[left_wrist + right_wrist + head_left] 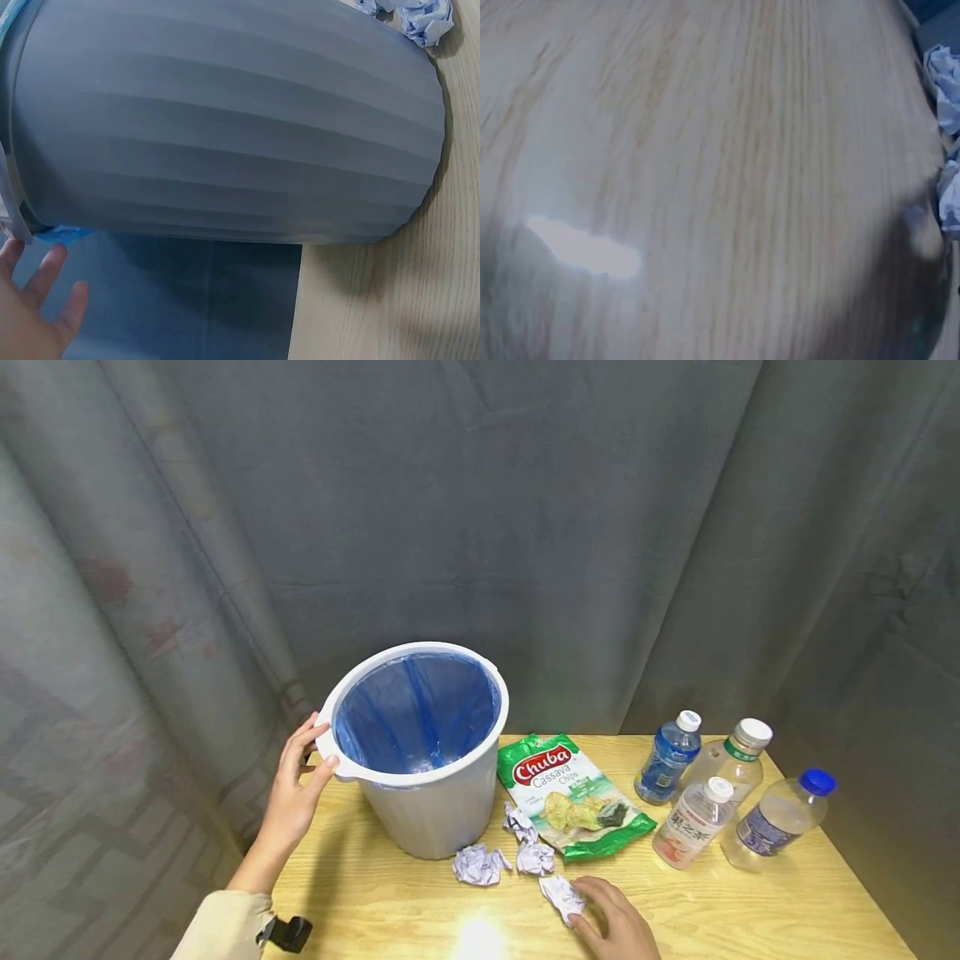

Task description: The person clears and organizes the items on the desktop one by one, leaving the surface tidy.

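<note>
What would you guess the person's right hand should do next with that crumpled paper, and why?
Probably close the fingers round the paper ball and lift it. The right hand rests against that ball on the table and seems not to have gripped it yet, while the left hand touches the rim of the bin, whose blue liner looks empty.

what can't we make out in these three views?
- Head view: right hand cut by the bottom edge; its grip on the paper ball is unclear.
- Right wrist view: blurred table; hand out of frame.
- Left wrist view: bin fills the frame; rim contact of left hand cut off.
- Bottle labels: too small.
</note>
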